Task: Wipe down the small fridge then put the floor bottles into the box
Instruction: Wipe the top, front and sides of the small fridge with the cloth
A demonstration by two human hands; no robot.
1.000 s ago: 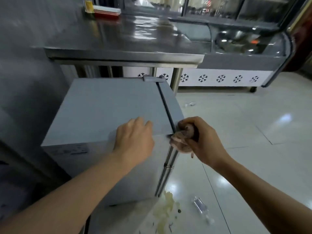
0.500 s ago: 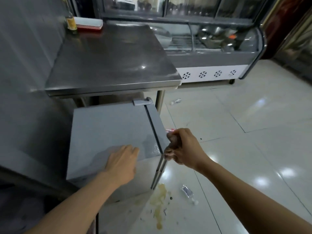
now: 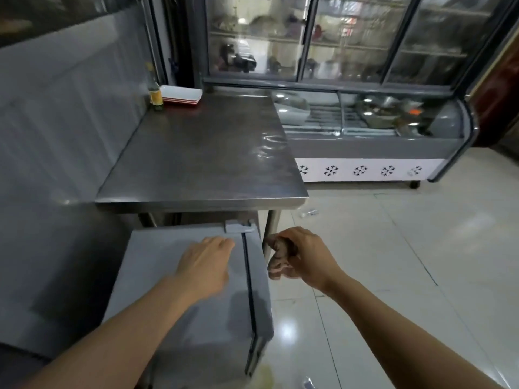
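Left hand [image 3: 206,263] flat and open on top of the small grey fridge [image 3: 157,279], near the door seam. Right hand [image 3: 304,258] closed around a crumpled brownish cloth [image 3: 279,256], just beside the fridge door edge; contact with the door hard to tell. One bottle [image 3: 309,213] lying on the tiled floor [image 3: 421,276] past the steel table [image 3: 202,153], small and blurred. Another clear thing [image 3: 308,384] cut off at the bottom edge.
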